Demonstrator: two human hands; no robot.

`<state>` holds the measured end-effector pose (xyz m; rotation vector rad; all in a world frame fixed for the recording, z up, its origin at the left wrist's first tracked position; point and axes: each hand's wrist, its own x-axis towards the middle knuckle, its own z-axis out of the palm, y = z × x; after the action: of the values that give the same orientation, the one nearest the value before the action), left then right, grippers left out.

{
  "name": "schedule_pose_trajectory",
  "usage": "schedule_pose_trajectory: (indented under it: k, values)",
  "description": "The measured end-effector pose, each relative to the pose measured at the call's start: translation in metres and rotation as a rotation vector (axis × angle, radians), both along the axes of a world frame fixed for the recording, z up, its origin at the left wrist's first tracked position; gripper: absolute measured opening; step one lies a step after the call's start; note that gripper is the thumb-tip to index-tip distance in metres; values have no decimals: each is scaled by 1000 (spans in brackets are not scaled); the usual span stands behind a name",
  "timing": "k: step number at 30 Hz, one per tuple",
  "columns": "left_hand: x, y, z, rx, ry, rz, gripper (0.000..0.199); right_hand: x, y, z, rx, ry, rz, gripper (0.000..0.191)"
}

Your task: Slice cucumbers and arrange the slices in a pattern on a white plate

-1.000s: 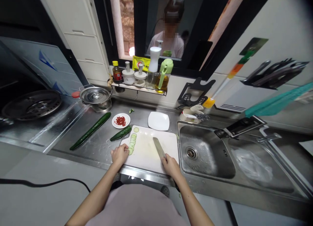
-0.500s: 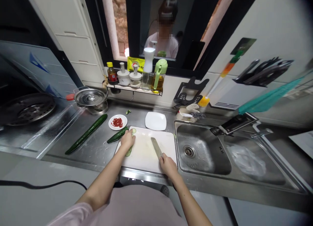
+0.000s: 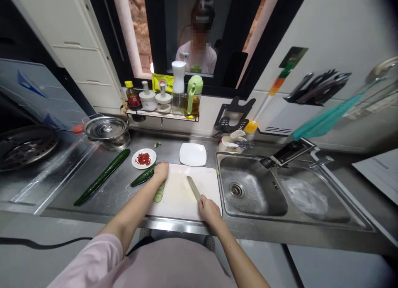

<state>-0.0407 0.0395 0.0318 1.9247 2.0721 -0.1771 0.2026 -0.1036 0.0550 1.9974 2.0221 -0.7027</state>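
Observation:
My right hand point(image 3: 209, 210) is closed round the handle of a knife point(image 3: 194, 188), whose blade lies over the white cutting board point(image 3: 202, 180). At the board's upper left corner is my left hand point(image 3: 161, 171), fingers curled; what they hold, if anything, is hidden. Several cucumber slices point(image 3: 159, 193) lie in an overlapping row just below that hand. A piece of cucumber point(image 3: 142, 176) rests left of the board, its right end next to my left hand. Farther left lies a long whole cucumber point(image 3: 102, 178).
Behind the board stand a plate of chopped red pieces point(image 3: 143, 159) and a white square plate point(image 3: 192, 154). A lidded steel pot point(image 3: 107, 130) is at the left, a sink point(image 3: 255, 192) at the right. Bottles stand on a rack point(image 3: 164, 113) at the back.
My left hand has moved up to the board's corner, and more of the cucumber slices shows. The knife stays in my right hand. The view has shifted slightly.

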Motion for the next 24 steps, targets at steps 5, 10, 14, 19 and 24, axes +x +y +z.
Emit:
schedule_pose_trajectory:
  k: [5,10,14,19,24]
  values:
    - [1,1,9,27,-2,-28,37,0,-1,-2,7,-1,4,34]
    - [8,-11,16,42,-36,-23,27,0,-1,-4,22,4,-2,32]
    - [18,-26,11,-9,-277,53,15,-1,0,-3,19,3,0,30]
    - [33,-37,-6,-69,-531,70,12,-2,1,-1,-1,-3,10,31]
    - [38,-38,-13,6,-501,56,16,0,0,-2,13,-3,24,32]
